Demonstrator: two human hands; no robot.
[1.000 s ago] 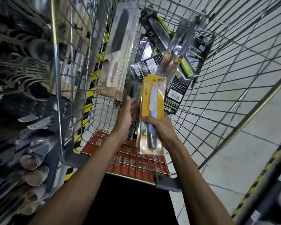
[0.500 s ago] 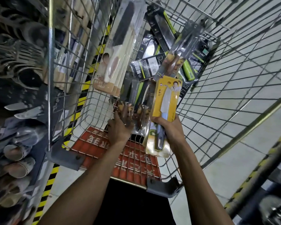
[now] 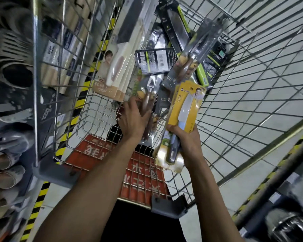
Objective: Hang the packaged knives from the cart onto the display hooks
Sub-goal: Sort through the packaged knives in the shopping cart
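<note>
A wire shopping cart (image 3: 252, 88) holds several packaged knives. My right hand (image 3: 185, 137) grips a yellow-carded knife package (image 3: 184, 109) by its lower end and holds it upright above the cart's near end. My left hand (image 3: 133, 119) is inside the cart, its fingers wrapped on a clear package with a wooden-handled knife (image 3: 147, 105). A cream-handled knife pack (image 3: 119, 63) leans on the cart's left wall. Black and green knife packs (image 3: 156, 62) and a second wooden-handled serrated knife (image 3: 196, 51) lie deeper in.
The red plastic child-seat flap (image 3: 138, 175) lies at the cart's near end. Display shelving with hanging utensils and cups (image 3: 9, 119) stands close on the left. Yellow-black floor tape (image 3: 37, 208) runs beside it. A rail and another shelf (image 3: 269, 172) are on the right.
My left hand has reached deeper and closed on the wooden-handled knife package. My right hand has shifted right with the yellow package, and the view has drawn closer to the cart.
</note>
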